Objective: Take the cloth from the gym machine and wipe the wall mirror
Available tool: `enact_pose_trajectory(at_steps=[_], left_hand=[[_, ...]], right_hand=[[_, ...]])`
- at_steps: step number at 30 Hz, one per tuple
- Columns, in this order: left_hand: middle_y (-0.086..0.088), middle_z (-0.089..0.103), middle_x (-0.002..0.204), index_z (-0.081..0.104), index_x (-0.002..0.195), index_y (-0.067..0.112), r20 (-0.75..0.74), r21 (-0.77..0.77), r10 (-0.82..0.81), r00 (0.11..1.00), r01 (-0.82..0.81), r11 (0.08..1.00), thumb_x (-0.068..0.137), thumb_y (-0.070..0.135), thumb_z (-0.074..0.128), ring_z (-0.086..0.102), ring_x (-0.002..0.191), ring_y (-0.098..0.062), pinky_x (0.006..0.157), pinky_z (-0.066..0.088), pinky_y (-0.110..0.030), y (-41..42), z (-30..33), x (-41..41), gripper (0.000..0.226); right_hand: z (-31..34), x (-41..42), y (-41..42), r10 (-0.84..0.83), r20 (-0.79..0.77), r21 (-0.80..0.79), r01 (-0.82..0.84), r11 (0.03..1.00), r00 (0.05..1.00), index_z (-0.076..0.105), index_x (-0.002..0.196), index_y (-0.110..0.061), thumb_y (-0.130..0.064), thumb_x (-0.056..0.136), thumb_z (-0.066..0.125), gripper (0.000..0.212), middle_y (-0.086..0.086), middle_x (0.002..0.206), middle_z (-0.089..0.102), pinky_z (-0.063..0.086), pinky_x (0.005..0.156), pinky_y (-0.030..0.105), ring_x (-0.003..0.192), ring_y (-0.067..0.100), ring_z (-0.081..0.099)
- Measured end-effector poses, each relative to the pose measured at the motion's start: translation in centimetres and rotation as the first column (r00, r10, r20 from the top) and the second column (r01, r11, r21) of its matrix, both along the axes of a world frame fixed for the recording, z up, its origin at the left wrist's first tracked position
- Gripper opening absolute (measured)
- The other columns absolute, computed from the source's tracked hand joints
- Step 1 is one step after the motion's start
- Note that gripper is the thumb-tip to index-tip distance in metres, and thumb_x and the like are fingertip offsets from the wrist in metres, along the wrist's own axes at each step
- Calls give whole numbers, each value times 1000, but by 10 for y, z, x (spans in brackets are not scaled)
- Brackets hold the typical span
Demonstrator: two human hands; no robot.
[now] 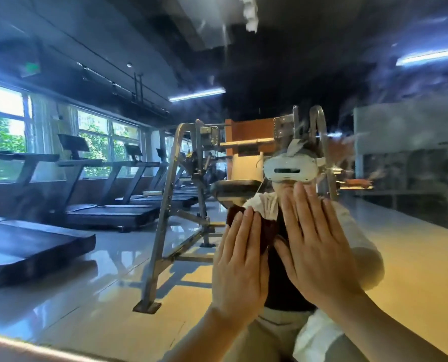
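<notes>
The wiping step was in hand: the cloth [263, 228], dark brown, was pressed flat against the wall mirror [413, 158], which filled nearly the whole view, so the fetching from the gym machine looked done. The left hand [240, 259] lay over the cloth with its fingers straight and together, palm toward the glass, pushing the fabric rather than clutching it; the cloth showed above its fingertips and just to the right of them. The right hand [314, 241] stood just beside the left, also flat with straight fingers, its thumb touching the cloth's right edge; whether its palm bore on the cloth or on bare mirror could not be told.

Above the cloth the mirror reflected a white headset [290, 168], and to the left of the cloth it reflected a steel frame machine [181, 202] and a row of treadmills [87, 205]. Cloudy streaks showed on the mirror to the upper right of the cloth.

By my reading, the next move called for sweeping the cloth toward those streaks with even pressure, keeping both flat hands from sliding off the fabric.
</notes>
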State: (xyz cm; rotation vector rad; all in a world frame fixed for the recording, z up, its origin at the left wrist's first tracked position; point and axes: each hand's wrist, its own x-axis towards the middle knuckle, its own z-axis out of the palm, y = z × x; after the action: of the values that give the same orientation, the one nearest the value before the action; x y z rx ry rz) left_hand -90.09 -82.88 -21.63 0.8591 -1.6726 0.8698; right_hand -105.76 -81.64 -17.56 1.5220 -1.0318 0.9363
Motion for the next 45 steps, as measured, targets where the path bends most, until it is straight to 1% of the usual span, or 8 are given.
enact_pose_trajectory(at_steps=[5, 10, 19, 24, 28, 36, 39, 45], left_hand=[[-4, 13, 166, 19, 155, 9, -43, 92, 93, 995, -88, 992, 106, 32, 26, 13, 153, -22, 120, 23, -41, 5, -81, 4, 54], [-14, 23, 162, 22, 154, 4, -110, 152, 151, 982, -134, 979, 96, 22, 59, 17, 153, -27, 122, 23, -44, 7, -120, -3, 71], [-9, -2, 168, 1, 159, 6, -30, 214, 263, 964, -251, 944, 96, 29, 44, 5, 154, -26, 125, 6, -41, 21, -202, 2, 79], [-10, 0, 167, 1, 159, 9, -89, 183, 174, 981, -156, 971, 108, 32, 27, 6, 154, -26, 125, 5, -38, 23, -158, 6, 61], [-13, 7, 164, 8, 156, 9, -170, 107, 35, 985, -16, 994, 109, 38, 21, 4, 154, -25, 126, 6, -40, 10, -52, 18, 57], [-20, 20, 162, 22, 154, -1, -301, 0, 5, 954, -5, 1000, 100, 29, 24, 12, 152, -31, 124, 15, -48, 4, 166, 6, 62], [-17, 24, 162, 26, 154, 0, -290, -50, -12, 957, -2, 999, 100, 26, 27, 16, 152, -28, 123, 20, -49, 0, 164, 3, 59], [-18, 28, 159, 31, 151, -2, -102, -60, 1, 995, -7, 998, 109, 31, 26, 20, 151, -30, 121, 25, -50, -1, 59, 34, 54]], right_hand=[[-20, -1, -1, 6, -89, 31, -3, 1000, 996, 22, 157, 3, -60, 103, 27, 83, 27, 164, 11, 9, 126, 49, 154, 39, 10], [-48, -4, 1, 32, -237, 92, -11, 996, 971, 19, 158, 2, -50, 101, 32, 78, 28, 165, 6, 11, 126, 50, 154, 40, 9], [-84, -5, -3, 31, -333, 71, -7, 997, 943, 17, 159, -2, -41, 104, 29, 69, 23, 166, 7, 10, 126, 46, 155, 35, 10], [-85, -6, -2, 7, -346, 73, 20, 997, 938, 17, 159, -3, -47, 106, 28, 70, 23, 167, 8, 10, 126, 45, 155, 35, 8], [-78, -11, -3, 133, -326, 139, -92, 986, 936, 24, 159, -8, -47, 106, 27, 65, 16, 167, 17, 17, 124, 46, 155, 31, 14], [70, 2, -6, 70, -162, -9, -72, 997, 984, 23, 157, -1, -40, 107, 23, 64, 17, 165, 16, 12, 126, 49, 155, 31, 14], [83, 9, -12, 26, -134, -21, -29, 999, 991, 12, 159, -2, -45, 108, 15, 67, 17, 166, 5, 6, 126, 48, 156, 31, 6], [80, 10, -12, 11, -150, -42, -17, 999, 989, 12, 159, -1, -46, 107, 22, 69, 18, 167, 5, 8, 126, 50, 156, 31, 4]])
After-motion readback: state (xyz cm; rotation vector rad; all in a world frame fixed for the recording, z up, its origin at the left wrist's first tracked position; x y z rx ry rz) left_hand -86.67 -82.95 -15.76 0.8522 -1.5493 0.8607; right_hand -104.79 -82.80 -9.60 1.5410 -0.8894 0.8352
